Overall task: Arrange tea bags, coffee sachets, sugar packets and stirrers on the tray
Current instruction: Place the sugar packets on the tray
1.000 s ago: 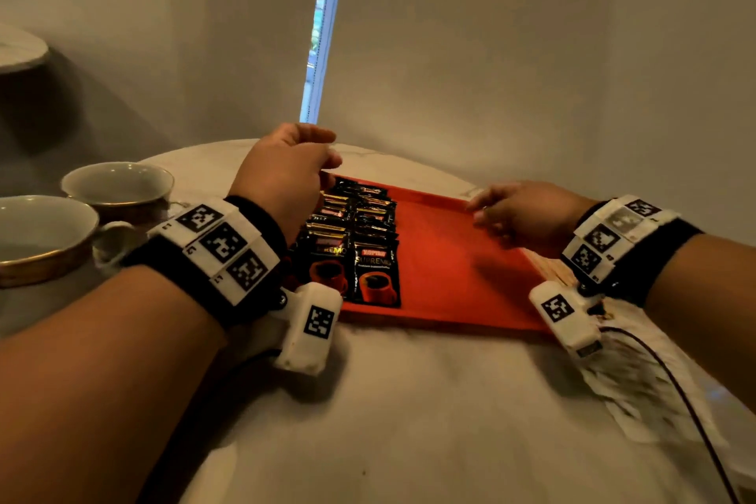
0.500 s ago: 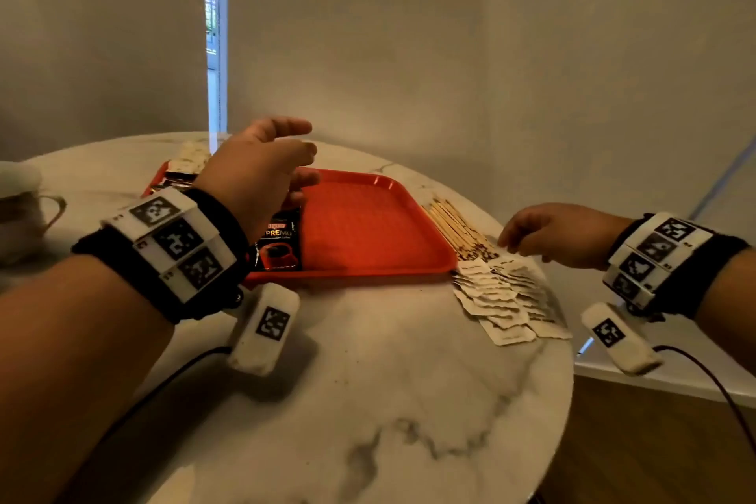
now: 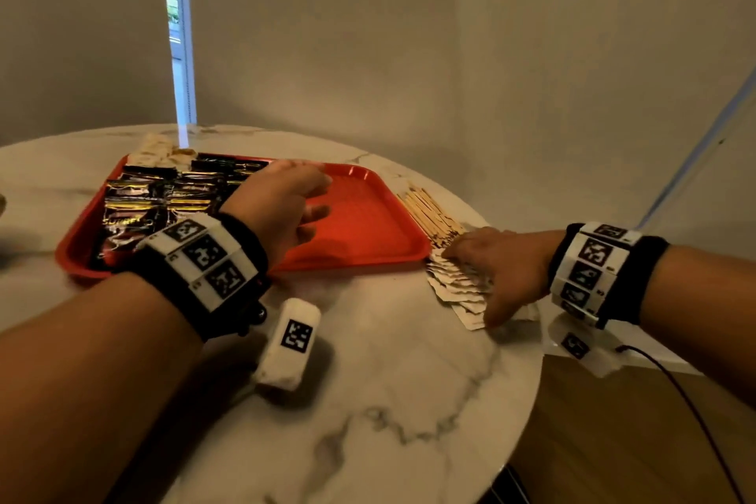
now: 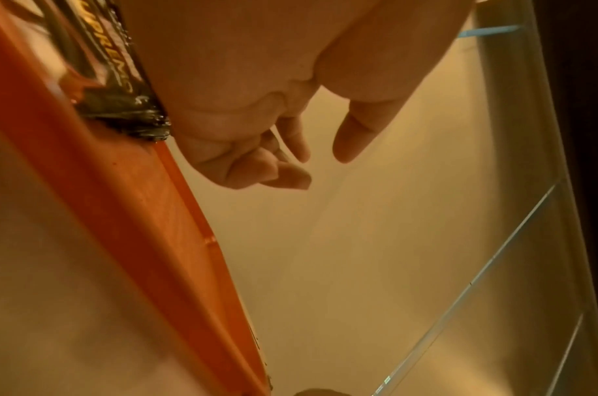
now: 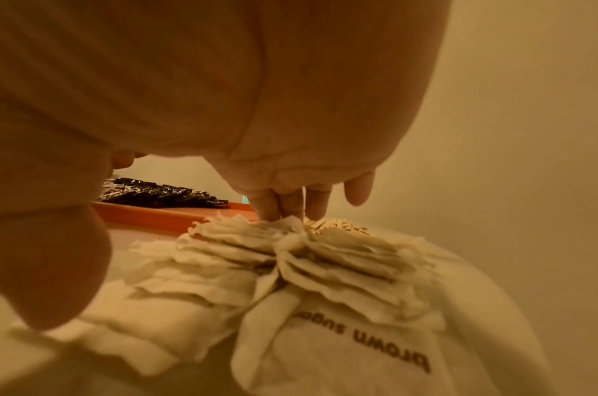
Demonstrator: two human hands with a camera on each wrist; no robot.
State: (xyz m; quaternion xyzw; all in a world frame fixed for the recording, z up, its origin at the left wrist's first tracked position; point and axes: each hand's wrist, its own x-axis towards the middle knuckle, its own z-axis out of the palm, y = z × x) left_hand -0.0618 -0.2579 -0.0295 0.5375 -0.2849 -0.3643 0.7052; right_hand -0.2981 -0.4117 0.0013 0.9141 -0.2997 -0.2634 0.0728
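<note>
Right hand (image 3: 497,266) grip spread on sugar packets (image 5: 291,262), left hand (image 3: 282,209) slack

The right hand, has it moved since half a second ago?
Yes. The right hand has come down and toward the red plastic tray, from beyond the white paper sugar packets to resting on them.

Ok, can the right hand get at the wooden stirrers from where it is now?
Probably yes. The right hand rests on the sugar packets, and the stirrers lie uncovered on the table just beyond its fingertips, beside the tray.
</note>
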